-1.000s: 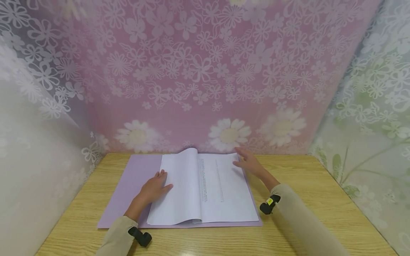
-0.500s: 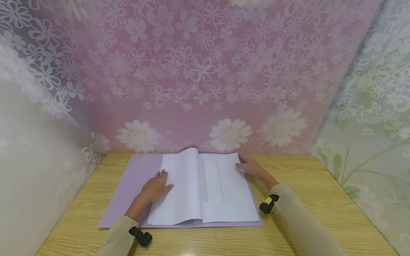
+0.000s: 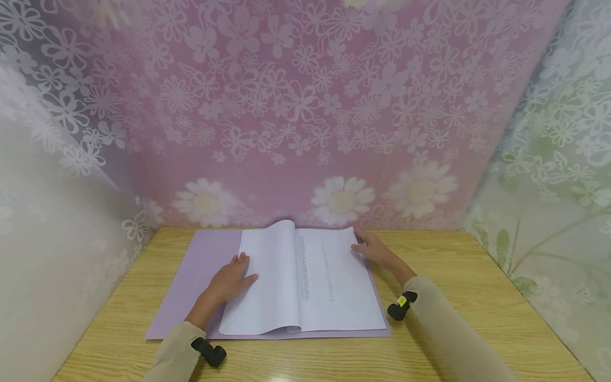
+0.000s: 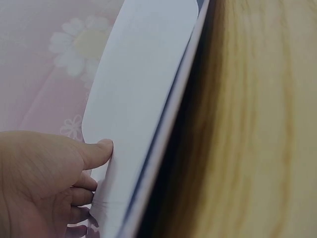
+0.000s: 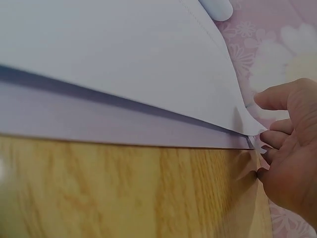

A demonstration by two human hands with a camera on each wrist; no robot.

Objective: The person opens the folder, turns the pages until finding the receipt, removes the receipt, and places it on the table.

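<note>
A lavender folder (image 3: 210,260) lies spread on the table, with white sheets inside it. The left-hand pages (image 3: 267,286) bow up into a curve near the middle. Columns of small print run down the right-hand page (image 3: 350,297). My left hand (image 3: 230,280) rests with spread fingers on the left-hand pages; its thumb (image 4: 101,153) lies on the paper in the left wrist view. My right hand (image 3: 377,249) is at the far right corner of the right-hand page. There its fingertips (image 5: 270,139) touch the slightly lifted corner, while the thumb (image 5: 272,98) stands apart from the paper.
The folder sits on a wood-grain table (image 3: 429,254). Behind it rises a pink flowered curtain (image 3: 296,132), close to the table's far edge. Pale flowered cloth (image 3: 563,223) hangs on the right and on the left side too.
My right hand has lowered slightly, from just over the far right corner of the page to its edge, with fingers now partly behind it. My left hand stays in place.
</note>
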